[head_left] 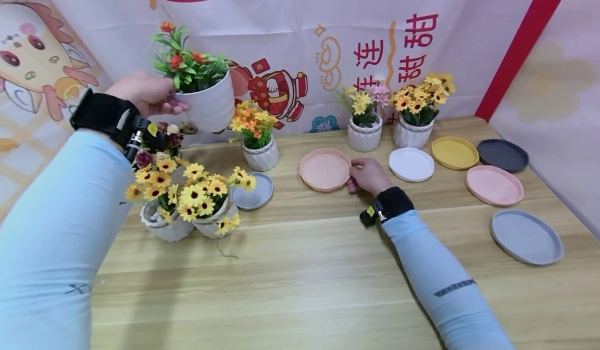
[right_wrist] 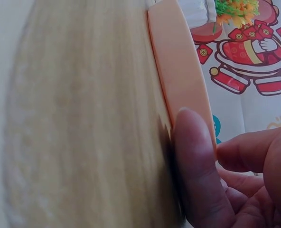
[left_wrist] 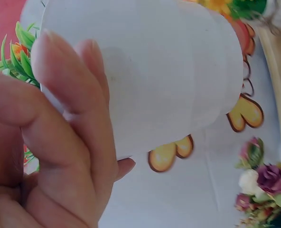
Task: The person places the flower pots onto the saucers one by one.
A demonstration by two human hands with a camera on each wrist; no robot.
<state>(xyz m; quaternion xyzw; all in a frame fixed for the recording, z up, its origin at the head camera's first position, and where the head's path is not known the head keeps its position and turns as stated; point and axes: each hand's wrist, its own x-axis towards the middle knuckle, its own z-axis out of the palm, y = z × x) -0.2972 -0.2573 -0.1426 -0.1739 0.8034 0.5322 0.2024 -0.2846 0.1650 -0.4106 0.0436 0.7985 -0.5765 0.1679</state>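
Observation:
My left hand [head_left: 146, 92] grips the rim of a white flowerpot [head_left: 211, 104] and holds it raised over the back left of the table. Green leaves and red flowers [head_left: 192, 61] fill the pot. In the left wrist view, curled fingers [left_wrist: 95, 123] lie against the pot's smooth white wall [left_wrist: 169, 71]. On the table, my right hand [head_left: 370, 176] pinches the right edge of a round peach saucer [head_left: 325, 169]. The right wrist view shows the thumb [right_wrist: 195, 152] and forefinger on either side of the saucer's rim [right_wrist: 181, 57].
Two pots of yellow flowers [head_left: 197, 196], dark roses [head_left: 145, 157] and a grey saucer [head_left: 253, 191] stand at left. An orange-flowered pot [head_left: 261, 154] is behind. Two more pots [head_left: 412, 131] and several saucers, including a white one [head_left: 411, 164], occupy the right. A printed cloth [head_left: 281, 22] hangs behind.

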